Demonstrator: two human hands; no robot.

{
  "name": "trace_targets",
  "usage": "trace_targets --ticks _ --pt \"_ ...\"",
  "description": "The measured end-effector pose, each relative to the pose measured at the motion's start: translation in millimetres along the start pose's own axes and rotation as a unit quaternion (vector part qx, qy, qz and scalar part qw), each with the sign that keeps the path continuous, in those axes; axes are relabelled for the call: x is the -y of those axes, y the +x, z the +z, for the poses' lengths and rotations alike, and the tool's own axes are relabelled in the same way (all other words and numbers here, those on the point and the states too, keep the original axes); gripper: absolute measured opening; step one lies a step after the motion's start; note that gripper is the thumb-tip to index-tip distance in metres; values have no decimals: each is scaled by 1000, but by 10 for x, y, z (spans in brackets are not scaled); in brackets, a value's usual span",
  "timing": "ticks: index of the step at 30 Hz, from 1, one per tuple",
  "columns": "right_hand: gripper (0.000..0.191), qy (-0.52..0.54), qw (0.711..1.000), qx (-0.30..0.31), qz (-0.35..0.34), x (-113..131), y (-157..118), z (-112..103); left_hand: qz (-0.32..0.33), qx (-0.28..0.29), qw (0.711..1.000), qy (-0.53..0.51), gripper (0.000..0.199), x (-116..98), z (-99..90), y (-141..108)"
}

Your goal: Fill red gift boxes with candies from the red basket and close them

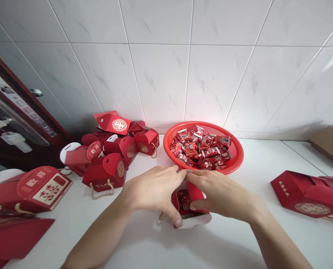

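In front of the basket, a small red gift box (196,192) stands on the white tabletop with its top open and wrapped sweets (184,200) inside. My left hand (153,188) grips its left side, thumb at the near corner and fingers reaching over the far edge. From the right, my right hand (222,190) holds a red flap of the same box between thumb and fingers. A pale flap (194,221) folds out toward me. Some fingertips are hidden behind the box. Just beyond my hands is a red plastic basket (236,158) heaped with red-wrapped sweets (204,147).
Several red gift boxes (104,173) with rope handles crowd the left side, one larger box (33,188) nearer me. Another red box (309,196) lies at right, before a brown cardboard box (330,144). A tiled wall (160,82) closes off the back.
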State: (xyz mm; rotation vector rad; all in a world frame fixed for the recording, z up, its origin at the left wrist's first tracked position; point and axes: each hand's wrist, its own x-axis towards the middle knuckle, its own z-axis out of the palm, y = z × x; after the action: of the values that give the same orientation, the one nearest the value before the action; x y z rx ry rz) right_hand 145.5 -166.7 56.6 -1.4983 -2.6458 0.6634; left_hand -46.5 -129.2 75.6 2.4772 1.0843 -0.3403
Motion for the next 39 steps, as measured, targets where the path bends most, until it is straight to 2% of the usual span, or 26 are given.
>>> trace_targets --ticks 2,5,7,9,11,14,17,22,25,29,33,39 --pt "25 -10 1000 5 4 22 3 15 16 -4 1000 -16 76 46 -12 15" --pt "25 -13 1000 1 16 1 -13 0 88 0 995 -43 75 150 -65 23" --pt "23 -12 1000 6 16 -36 -29 -19 138 23 988 -62 67 207 -114 26" --pt "23 -10 1000 18 11 -79 -40 -30 158 48 984 -70 55 218 -143 37" --pt "26 -4 1000 22 -1 -117 -44 -31 141 43 988 -53 44 172 -129 62" --pt "24 2 1000 23 -18 -158 -48 -34 76 -5 997 2 26 33 -33 112" --pt "21 10 999 26 -33 -200 -92 -79 36 -13 998 39 19 -94 64 136" --pt "16 33 998 33 -46 -305 -305 -228 47 -18 998 28 34 -137 74 112" --pt "32 51 996 52 -47 -347 -398 -261 41 -18 999 22 43 -111 51 107" --pt "33 42 994 85 -52 -321 -340 -210 32 -18 998 45 30 -79 60 126" --pt "26 27 993 112 -17 -265 -225 -185 64 -5 997 53 18 -63 75 149" --pt "14 38 994 100 -8 -290 -112 -216 79 30 996 26 20 -34 35 151"
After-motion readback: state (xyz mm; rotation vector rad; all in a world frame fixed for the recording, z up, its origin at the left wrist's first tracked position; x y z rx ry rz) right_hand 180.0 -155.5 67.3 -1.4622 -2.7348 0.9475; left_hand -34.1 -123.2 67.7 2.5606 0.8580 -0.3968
